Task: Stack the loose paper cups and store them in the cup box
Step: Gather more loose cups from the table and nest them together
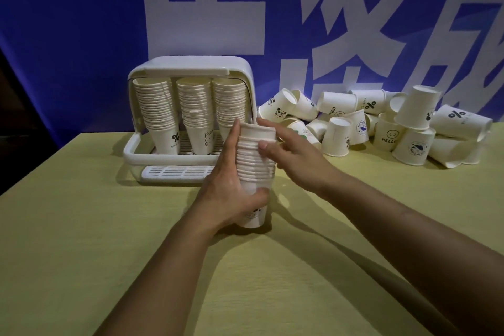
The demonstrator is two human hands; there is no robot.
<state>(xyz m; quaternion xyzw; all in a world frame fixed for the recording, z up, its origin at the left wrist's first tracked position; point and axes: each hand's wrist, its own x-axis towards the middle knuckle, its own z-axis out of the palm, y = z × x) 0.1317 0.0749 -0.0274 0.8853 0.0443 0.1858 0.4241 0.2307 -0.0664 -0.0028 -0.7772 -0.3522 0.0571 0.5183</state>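
One tall stack of nested white paper cups (pixel 253 172) stands upright on the pale yellow table (pixel 81 226), just in front of the white plastic cup box (pixel 188 68) and overlapping its right front corner from this view. The left hand (pixel 231 194) wraps the lower part of that stack, thumb curled round the bottom cup and fingers running up its left side. The right hand (pixel 289 150) rests against the stack's upper right side with fingers fairly straight, pressing rather than clasping, as if squaring the rims. Inside the cup box, under its raised lid, three stored columns of cups (pixel 191 109) lean on the slotted tray, filling the left, middle and right of the opening. To the right of the cup box, a heap of loose printed paper cups (pixel 381 123) lies tumbled against the blue banner (pixel 68 22). The stacking step seems to be in hand, the column being tidied. Next would likely come either adding more cups from the heap or lifting the stack into the cup box; the latter calls for a firm two-handed hold and finding room beside the columns, which looks tight.
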